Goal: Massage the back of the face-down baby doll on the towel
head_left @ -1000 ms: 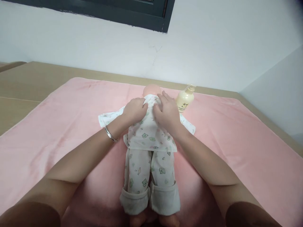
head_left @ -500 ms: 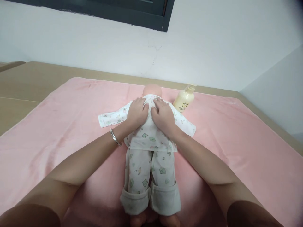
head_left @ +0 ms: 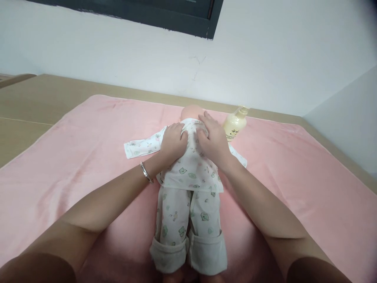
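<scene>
A baby doll lies stretched out with its bald head at the far end and its feet toward me. It wears a white printed top and matching trousers with rolled-up cuffs. My left hand rests flat on the upper left of the top, fingers pointing to the head. On the other side, my right hand is open over the right shoulder, its fingertips close to the head; whether the whole palm touches the cloth I cannot tell. The doll's face is not visible.
A pale yellow pump bottle stands just beyond my right hand. Under the doll spreads a pink blanket on a wooden surface. A white wall with a dark frame rises behind.
My right hand has moved up toward the doll's head and shoulder, its fingers more spread. My left hand stays on the top. The whole view has shifted slightly.
</scene>
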`<state>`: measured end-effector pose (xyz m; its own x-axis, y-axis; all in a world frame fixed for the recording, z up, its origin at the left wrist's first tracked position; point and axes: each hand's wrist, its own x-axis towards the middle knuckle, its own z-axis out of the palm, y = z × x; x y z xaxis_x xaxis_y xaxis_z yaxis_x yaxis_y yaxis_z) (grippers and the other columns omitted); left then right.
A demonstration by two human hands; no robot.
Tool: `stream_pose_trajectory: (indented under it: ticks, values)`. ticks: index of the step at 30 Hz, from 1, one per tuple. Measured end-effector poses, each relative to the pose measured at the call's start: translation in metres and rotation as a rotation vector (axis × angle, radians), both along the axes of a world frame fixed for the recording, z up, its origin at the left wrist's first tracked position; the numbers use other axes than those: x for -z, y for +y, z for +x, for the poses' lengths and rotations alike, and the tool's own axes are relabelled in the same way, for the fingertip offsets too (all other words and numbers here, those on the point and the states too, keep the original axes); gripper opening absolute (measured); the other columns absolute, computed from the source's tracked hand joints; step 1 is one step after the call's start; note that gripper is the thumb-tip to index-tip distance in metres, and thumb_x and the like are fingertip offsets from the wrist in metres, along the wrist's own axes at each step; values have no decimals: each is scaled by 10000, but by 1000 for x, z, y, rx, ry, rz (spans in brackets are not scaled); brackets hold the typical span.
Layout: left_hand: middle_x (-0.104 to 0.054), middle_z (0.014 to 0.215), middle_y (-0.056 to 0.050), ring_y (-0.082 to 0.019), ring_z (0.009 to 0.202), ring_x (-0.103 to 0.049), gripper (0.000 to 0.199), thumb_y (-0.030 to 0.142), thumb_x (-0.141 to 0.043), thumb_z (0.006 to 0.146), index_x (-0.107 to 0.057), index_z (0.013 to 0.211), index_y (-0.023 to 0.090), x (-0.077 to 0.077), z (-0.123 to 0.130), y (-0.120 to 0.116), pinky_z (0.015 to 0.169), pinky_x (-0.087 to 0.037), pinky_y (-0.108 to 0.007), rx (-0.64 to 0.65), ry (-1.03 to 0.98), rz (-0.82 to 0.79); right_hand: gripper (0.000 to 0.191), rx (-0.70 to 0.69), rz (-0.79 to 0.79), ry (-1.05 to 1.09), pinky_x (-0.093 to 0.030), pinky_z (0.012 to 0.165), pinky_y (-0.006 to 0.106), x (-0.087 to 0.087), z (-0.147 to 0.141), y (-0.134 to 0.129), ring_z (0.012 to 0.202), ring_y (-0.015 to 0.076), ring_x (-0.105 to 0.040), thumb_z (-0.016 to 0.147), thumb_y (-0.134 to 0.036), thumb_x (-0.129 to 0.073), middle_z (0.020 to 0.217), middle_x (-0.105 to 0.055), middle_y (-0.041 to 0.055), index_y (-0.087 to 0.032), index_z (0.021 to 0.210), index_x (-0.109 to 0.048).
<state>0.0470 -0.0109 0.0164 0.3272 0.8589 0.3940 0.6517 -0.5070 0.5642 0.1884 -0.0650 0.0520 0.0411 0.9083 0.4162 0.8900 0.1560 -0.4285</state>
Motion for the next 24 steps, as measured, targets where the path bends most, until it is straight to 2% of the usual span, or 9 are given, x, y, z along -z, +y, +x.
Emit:
stream_pose_trajectory:
  ticks: [3, 8, 12, 14, 16, 18, 21, 22, 24]
  values:
    - [-688, 1257, -130, -271, 1220, -587, 372, 228, -364, 962, -642, 1197, 151, 2, 0, 0, 1128, -436, -437, -13, -12, 5, 564, 3, -27, 15, -291, 1257, 565, 0, -1, 0, 1555, 282, -322, 977, -289, -329, 1622, -417, 148, -126, 1489, -500]
    - [-694, 1211, -161, -283, 1153, -609, 378, 218, -344, 957, -646, 1160, 116, 0, 0, -1, 1094, -457, -444, 8, 41, 20, 578, 37, -181, -72, -243, 1221, 689, 20, -11, 5, 1556, 376, -288, 1008, -332, -289, 1646, -369, 169, -132, 1521, -466]
    - [-715, 1150, -155, -280, 1096, -634, 360, 226, -355, 947, -670, 1091, 125, -4, -1, 1, 1058, -477, -434, 17, 61, 0, 589, 10, -213, -57, -201, 1239, 687, 24, -10, 9, 1567, 371, -264, 1017, -351, -270, 1665, -337, 154, -137, 1537, -441]
    - [-717, 1205, -150, -283, 1141, -635, 373, 256, -380, 944, -678, 1125, 125, -6, -3, 5, 1083, -466, -435, 15, 55, -21, 592, -7, -237, -36, -163, 1256, 680, 20, -6, 11, 1576, 358, -244, 1020, -374, -277, 1674, -324, 143, -148, 1546, -430]
    - [-713, 1272, -134, -291, 1210, -623, 407, 311, -389, 954, -689, 1168, 139, -9, -7, 10, 1130, -435, -445, 2, 75, -49, 610, 5, -286, -13, -118, 1265, 681, 12, -1, 10, 1589, 354, -208, 1026, -421, -282, 1685, -300, 137, -162, 1566, -398]
    - [-701, 1324, -126, -302, 1252, -615, 464, 380, -371, 975, -691, 1220, 150, -12, -12, 14, 1151, -421, -457, -20, 107, -103, 615, 17, -369, 12, -141, 1260, 685, -2, 4, 5, 1580, 372, -228, 1019, -460, -310, 1673, -324, 144, -174, 1553, -420]
    - [-631, 1438, -156, -324, 1335, -579, 559, 417, -353, 985, -612, 1376, 114, -18, -13, 17, 1162, -424, -466, -84, 100, -187, 539, -62, -446, 96, -368, 1200, 601, -33, 13, -11, 1464, 371, -453, 993, -462, -374, 1554, -510, 149, -183, 1401, -590]
    - [-601, 1474, -166, -328, 1367, -557, 578, 413, -358, 983, -579, 1415, 100, -22, -10, 16, 1175, -416, -465, -95, 79, -194, 519, -87, -418, 136, -423, 1176, 557, -44, 17, -16, 1420, 351, -511, 985, -452, -389, 1515, -554, 138, -185, 1364, -619]
    - [-568, 1512, -158, -320, 1418, -517, 570, 391, -378, 977, -570, 1428, 99, -30, 3, 12, 1219, -377, -452, -78, 4, -177, 531, -72, -292, 193, -423, 1199, 518, -64, 28, -25, 1433, 321, -506, 968, -433, -420, 1526, -550, 111, -179, 1400, -598]
